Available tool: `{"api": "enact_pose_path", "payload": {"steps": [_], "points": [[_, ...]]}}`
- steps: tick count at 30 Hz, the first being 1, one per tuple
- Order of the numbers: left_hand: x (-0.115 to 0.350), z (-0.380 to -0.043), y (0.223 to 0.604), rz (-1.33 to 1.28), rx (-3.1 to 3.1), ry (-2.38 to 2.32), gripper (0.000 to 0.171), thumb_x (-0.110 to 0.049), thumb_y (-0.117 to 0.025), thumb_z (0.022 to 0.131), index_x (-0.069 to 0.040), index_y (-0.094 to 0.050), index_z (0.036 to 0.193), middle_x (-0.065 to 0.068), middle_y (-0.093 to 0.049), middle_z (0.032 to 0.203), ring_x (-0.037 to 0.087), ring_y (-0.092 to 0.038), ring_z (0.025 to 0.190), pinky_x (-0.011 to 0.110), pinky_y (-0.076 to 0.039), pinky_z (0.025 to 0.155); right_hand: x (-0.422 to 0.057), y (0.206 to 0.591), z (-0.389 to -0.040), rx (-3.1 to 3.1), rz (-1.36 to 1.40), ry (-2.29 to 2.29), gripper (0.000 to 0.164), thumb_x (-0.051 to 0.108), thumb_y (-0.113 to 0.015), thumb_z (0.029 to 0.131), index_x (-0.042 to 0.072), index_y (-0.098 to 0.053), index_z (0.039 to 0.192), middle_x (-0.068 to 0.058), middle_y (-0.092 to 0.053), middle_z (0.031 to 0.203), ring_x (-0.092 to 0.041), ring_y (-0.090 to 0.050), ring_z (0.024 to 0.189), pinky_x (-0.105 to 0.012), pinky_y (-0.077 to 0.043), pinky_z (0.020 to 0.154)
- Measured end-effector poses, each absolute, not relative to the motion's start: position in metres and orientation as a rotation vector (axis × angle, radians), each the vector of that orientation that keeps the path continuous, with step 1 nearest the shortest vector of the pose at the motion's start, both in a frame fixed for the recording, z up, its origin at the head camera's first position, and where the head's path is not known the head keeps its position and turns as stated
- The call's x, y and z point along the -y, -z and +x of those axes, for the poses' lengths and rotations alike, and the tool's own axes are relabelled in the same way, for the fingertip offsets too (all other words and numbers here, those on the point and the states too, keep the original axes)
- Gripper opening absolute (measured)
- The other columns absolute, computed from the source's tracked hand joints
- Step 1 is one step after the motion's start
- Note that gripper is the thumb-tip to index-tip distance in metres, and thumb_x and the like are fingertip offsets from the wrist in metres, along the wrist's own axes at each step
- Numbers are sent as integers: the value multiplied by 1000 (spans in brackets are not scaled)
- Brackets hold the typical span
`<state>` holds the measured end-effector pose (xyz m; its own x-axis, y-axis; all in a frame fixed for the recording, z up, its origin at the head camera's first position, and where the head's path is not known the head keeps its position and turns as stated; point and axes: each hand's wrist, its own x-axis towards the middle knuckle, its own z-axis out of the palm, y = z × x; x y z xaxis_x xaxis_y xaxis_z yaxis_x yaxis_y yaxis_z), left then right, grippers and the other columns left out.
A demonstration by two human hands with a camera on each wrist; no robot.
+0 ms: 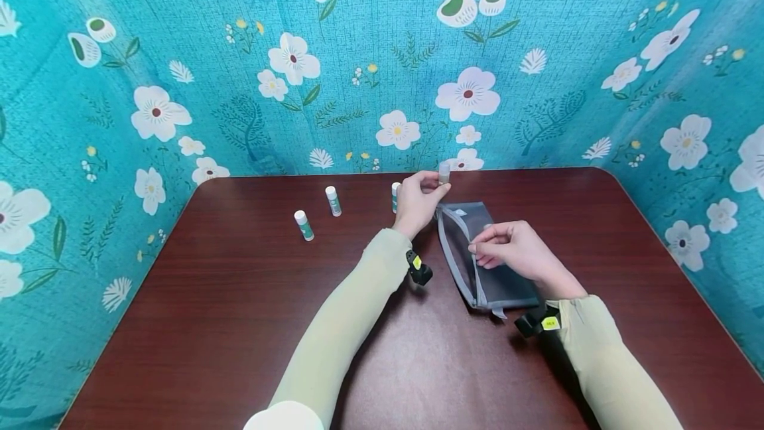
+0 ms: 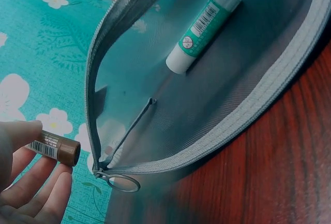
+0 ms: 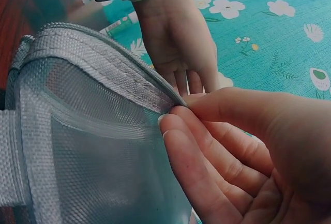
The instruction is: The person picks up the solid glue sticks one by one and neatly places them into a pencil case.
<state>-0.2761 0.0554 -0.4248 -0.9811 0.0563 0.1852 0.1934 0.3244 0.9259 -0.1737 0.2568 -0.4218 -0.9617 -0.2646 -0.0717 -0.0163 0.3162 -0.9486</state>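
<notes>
My left hand [image 1: 416, 203] pinches a small brown tube [image 2: 60, 149] with a barcode label and a pale, see-through top [image 1: 444, 172], held just beyond the far end of a grey mesh zip pouch [image 1: 510, 289]. The pouch lies on the table with its zip undone and its mouth spread. With thumb and fingertips, my right hand [image 1: 514, 251] pinches the zipped edge of the mouth and pulls it up. A green and white glue stick [image 2: 202, 31] lies inside the pouch, and a zip pull ring [image 2: 123, 182] hangs at the mouth's corner.
Two green and white glue sticks [image 1: 304, 225] stand on the dark red wooden table [image 1: 239, 324] to the left. Another glue stick [image 1: 394, 198] stands partly hidden behind my left hand. A turquoise flowered cloth [image 1: 358, 52] hangs along the table's back and sides.
</notes>
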Motion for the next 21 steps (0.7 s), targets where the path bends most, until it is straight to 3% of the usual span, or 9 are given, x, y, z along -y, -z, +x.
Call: {"api": "enact_pose_path", "payload": {"steps": [14, 21], "points": [[-52, -268, 416, -264, 2420, 1782, 28, -24, -79, 92, -10, -75, 116, -6, -70, 93, 14, -70, 88, 22, -55, 78, -257, 422, -174, -2368, -247, 1694, 23, 8, -76, 92, -10, -72, 105, -19, -74, 88, -27, -73, 72, -38, -62, 68], [-51, -264, 413, -275, 2390, 1791, 29, -25, -80, 92, -11, -74, 116, -5, -71, 93, 11, -70, 85, 22, -55, 78, -257, 421, -174, -2367, -247, 1697, 23, 9, -76, 92, -11, -72, 104, -19, -74, 88, -27, -73, 72, -38, -62, 68]]}}
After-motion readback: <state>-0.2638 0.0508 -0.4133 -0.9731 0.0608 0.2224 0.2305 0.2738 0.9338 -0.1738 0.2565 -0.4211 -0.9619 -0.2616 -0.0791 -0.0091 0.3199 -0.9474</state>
